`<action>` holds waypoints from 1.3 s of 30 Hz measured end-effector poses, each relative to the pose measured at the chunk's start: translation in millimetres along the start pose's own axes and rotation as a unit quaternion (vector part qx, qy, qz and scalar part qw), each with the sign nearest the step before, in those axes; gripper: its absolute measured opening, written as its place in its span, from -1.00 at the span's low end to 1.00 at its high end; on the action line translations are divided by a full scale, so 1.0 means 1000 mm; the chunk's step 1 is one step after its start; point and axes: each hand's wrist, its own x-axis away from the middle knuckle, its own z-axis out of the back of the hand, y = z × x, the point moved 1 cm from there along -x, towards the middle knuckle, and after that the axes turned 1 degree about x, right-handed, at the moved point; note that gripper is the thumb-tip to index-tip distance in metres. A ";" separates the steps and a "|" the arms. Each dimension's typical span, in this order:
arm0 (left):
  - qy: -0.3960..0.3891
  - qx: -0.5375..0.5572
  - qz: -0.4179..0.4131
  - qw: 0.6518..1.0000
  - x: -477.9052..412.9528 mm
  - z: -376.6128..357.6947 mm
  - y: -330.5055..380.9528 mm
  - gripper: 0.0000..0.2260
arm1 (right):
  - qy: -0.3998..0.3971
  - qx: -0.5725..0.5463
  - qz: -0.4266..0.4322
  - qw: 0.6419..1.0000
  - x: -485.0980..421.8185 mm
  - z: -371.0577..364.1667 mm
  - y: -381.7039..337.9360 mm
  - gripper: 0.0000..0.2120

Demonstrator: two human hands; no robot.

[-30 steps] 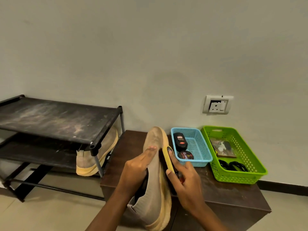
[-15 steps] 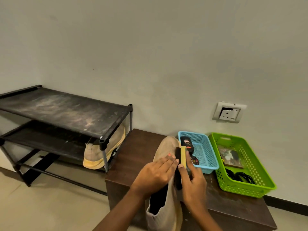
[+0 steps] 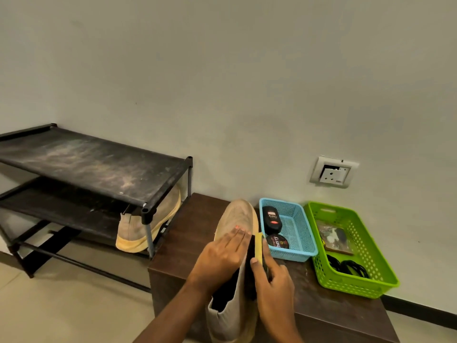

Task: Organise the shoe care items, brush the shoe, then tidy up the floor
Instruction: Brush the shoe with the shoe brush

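**Two shoes, two baskets, one brush on the job**

We count two beige shoes. The first shoe [image 3: 238,215] is held over the dark tabletop [image 3: 195,224], just left of the blue basket [image 3: 294,254]. Its toe points away toward the wall and its open collar faces us.

Our left hand [image 3: 220,258] lies flat on the shoe's upper. Its fingers [image 3: 238,240] are straight and side by side, pressing on the shoe rather than curling round it.

Our right hand [image 3: 273,290] sits between that shoe and the near left corner of the blue basket. It grasps the one yellow-backed brush [image 3: 259,245], with the fingers [image 3: 268,253] wrapped over the yellow back and the thumb on the near side. The dark bristles are set against the shoe's side.

The second shoe [image 3: 138,233] lies well left of the blue basket, on the lower of the two shelves of a black shoe rack [image 3: 99,164] that stands on the floor.

Inside the blue basket we count two things:
- one black polish bottle [image 3: 272,217] along its left wall
- one round polish tin [image 3: 277,241] just nearer us than the bottle

Just right of the blue basket, on the same tabletop, is the one green basket [image 3: 356,290]. It holds one flat packet [image 3: 333,237] and a bundle of black cords [image 3: 348,267].

One wall socket [image 3: 332,172] sits on the wall above and to the right of the blue basket.
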 end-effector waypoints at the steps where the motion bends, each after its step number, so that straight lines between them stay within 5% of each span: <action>1: 0.004 0.001 0.012 1.000 -0.001 0.000 -0.003 -0.69 | -0.004 -0.013 0.007 1.000 0.005 0.000 -0.004 -0.55; 6: -0.038 -0.003 0.053 0.998 -0.002 0.008 -0.002 -0.45 | -0.042 0.021 -0.055 0.997 0.010 0.000 0.007 -0.56; 9: -0.012 -0.006 0.081 0.997 -0.004 0.012 -0.006 -0.42 | -0.046 -0.001 -0.015 0.999 0.020 0.000 -0.001 -0.57; 14: -0.021 0.000 0.104 0.994 -0.004 0.011 -0.007 -0.41 | -0.051 -0.015 -0.069 0.996 0.014 -0.001 0.007 -0.59; 18: -0.017 0.027 0.115 0.993 -0.004 0.008 -0.007 -0.42 | -0.021 -0.066 -0.008 0.998 0.017 0.001 -0.006 -0.59; 22: -0.048 0.032 0.110 0.992 -0.002 0.009 -0.001 -0.40 | -0.032 -0.031 -0.062 0.997 0.007 -0.010 0.001 -0.59; 27: -0.031 0.044 0.146 0.988 -0.003 0.011 -0.012 -0.41 | -0.006 -0.102 -0.026 0.994 0.016 -0.008 -0.015 -0.60; 36: -0.109 0.058 0.222 0.967 0.001 0.001 -0.014 -0.37 | -0.003 -0.050 -0.067 0.996 0.003 -0.020 -0.004 -0.58; 39: -0.171 0.024 0.262 0.950 0.001 0.000 -0.011 -0.52 | 0.015 -0.056 -0.093 0.994 -0.006 -0.023 0.002 -0.58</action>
